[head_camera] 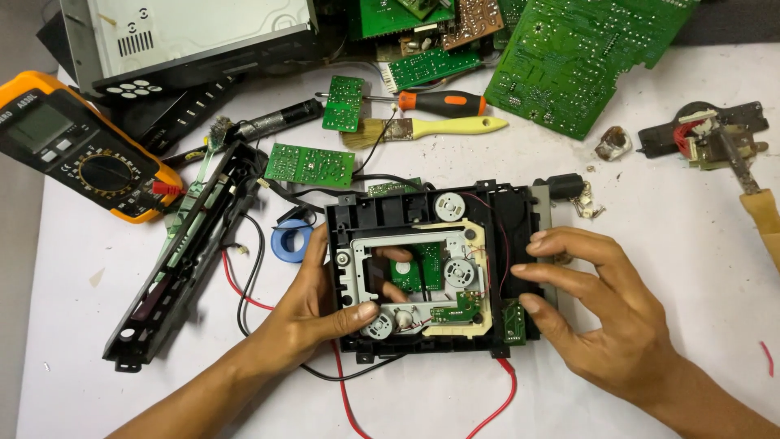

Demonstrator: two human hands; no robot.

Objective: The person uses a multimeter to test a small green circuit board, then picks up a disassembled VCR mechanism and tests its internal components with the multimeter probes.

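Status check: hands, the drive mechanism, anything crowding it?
Left hand grips black disc-drive tray, fingers through its opening. Right hand presses its right edge. Blue tape roll and red wires crowd the left side.

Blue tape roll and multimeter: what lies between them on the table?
Head view: a long black panel frame lies slantwise between the blue tape roll and the multimeter, plus black wires.

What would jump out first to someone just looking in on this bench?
First, the black disc-drive mechanism at the centre of the white table, gripped by the left hand at its left edge and touched by the right hand at its right side. Next, the orange multimeter at far left, and the heap of green circuit boards along the top edge.
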